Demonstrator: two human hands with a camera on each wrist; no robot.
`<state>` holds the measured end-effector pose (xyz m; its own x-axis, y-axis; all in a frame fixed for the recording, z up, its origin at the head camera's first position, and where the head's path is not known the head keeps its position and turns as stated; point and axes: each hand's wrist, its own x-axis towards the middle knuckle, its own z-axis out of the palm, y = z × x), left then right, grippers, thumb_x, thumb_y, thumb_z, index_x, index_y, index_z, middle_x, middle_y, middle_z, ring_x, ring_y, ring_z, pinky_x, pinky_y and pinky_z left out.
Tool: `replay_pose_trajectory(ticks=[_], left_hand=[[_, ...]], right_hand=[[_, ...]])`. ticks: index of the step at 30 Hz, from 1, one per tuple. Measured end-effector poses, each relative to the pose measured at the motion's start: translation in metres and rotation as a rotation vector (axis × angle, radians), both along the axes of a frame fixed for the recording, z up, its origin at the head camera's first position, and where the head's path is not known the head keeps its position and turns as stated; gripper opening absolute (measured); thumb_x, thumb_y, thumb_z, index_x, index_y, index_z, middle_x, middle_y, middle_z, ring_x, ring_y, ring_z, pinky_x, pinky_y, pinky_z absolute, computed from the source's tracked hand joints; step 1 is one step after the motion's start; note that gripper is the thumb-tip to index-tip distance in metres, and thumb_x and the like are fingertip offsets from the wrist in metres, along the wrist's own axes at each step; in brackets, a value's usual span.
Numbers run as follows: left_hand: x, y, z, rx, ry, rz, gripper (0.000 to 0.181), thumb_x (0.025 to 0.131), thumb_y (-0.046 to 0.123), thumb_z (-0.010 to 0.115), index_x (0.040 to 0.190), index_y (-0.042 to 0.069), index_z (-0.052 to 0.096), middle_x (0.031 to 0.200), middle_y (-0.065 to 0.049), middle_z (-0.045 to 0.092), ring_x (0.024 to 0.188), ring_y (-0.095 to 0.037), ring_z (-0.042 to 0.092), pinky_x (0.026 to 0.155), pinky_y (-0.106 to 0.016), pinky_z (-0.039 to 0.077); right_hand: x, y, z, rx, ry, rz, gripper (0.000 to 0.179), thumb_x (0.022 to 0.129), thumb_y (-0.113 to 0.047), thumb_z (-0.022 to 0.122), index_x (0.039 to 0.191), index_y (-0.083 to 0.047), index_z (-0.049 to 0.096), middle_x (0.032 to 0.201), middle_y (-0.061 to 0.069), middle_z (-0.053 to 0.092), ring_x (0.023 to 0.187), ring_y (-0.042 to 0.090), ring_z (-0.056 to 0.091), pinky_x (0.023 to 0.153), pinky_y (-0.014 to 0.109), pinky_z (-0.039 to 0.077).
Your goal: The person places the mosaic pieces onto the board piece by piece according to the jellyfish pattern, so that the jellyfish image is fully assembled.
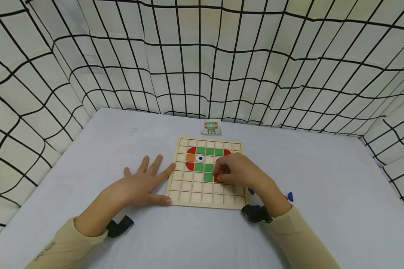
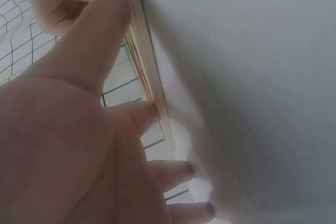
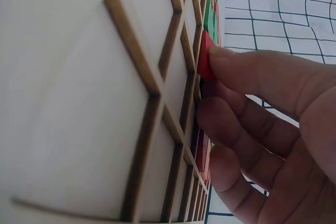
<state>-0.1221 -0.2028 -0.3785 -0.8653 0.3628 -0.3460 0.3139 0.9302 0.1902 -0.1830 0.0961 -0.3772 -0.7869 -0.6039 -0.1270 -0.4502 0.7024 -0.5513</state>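
A wooden grid board (image 1: 196, 197) lies on the white table, partly filled with flat tiles: green tiles (image 1: 208, 167), red rounded tiles (image 1: 190, 166), an orange tile (image 1: 190, 157) and an eye tile (image 1: 200, 158). My left hand (image 1: 134, 188) is spread at the board's left side, its thumb and index finger touching the frame's edge. Over the board's right half, my right hand (image 1: 240, 170) pinches a red tile (image 3: 205, 59) at a cell beside the lowest green tile. The hand hides part of the tiles on the right.
A small pattern card (image 1: 211, 127) lies behind the board. Several blue pieces (image 1: 290, 196) lie right of the board, some partly hidden by the right wrist. White walls with black netting (image 1: 198, 59) enclose the table's back and sides.
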Motion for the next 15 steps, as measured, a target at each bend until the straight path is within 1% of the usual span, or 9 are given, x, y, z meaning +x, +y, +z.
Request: replay_pose_trajectory(ticks=[3, 9, 15], left_hand=[[0.0003, -0.0002, -0.0003, 0.002, 0.000, -0.001, 0.106, 0.078, 0.076, 0.062, 0.161, 0.025, 0.020, 0.165, -0.025, 0.008, 0.146, -0.059, 0.005, 0.092, -0.089, 0.015], [0.0000, -0.0008, -0.0014, -0.003, 0.002, -0.002, 0.106, 0.078, 0.077, 0.061, 0.161, 0.026, 0.019, 0.165, -0.024, 0.008, 0.146, -0.059, 0.005, 0.092, -0.089, 0.015], [0.0002, 0.0004, -0.0008, -0.004, 0.005, 0.001, 0.107, 0.077, 0.077, 0.062, 0.161, 0.025, 0.021, 0.165, -0.025, 0.009, 0.146, -0.060, 0.006, 0.092, -0.089, 0.015]], right_hand=[[0.0005, 0.0006, 0.0000, 0.008, -0.004, 0.025, 0.010, 0.087, -0.015, 0.079, 0.094, -0.018, 0.073, 0.082, -0.010, 0.065, 0.075, 0.010, 0.057, 0.071, 0.027, 0.050], [0.0005, 0.0009, -0.0002, 0.022, -0.007, 0.037, 0.011, 0.086, -0.017, 0.079, 0.097, -0.018, 0.075, 0.084, -0.011, 0.067, 0.076, 0.010, 0.058, 0.072, 0.027, 0.050], [0.0014, 0.0008, 0.0011, 0.029, 0.007, 0.046, 0.006, 0.088, -0.021, 0.079, 0.094, -0.021, 0.077, 0.085, -0.013, 0.067, 0.077, 0.009, 0.057, 0.072, 0.028, 0.050]])
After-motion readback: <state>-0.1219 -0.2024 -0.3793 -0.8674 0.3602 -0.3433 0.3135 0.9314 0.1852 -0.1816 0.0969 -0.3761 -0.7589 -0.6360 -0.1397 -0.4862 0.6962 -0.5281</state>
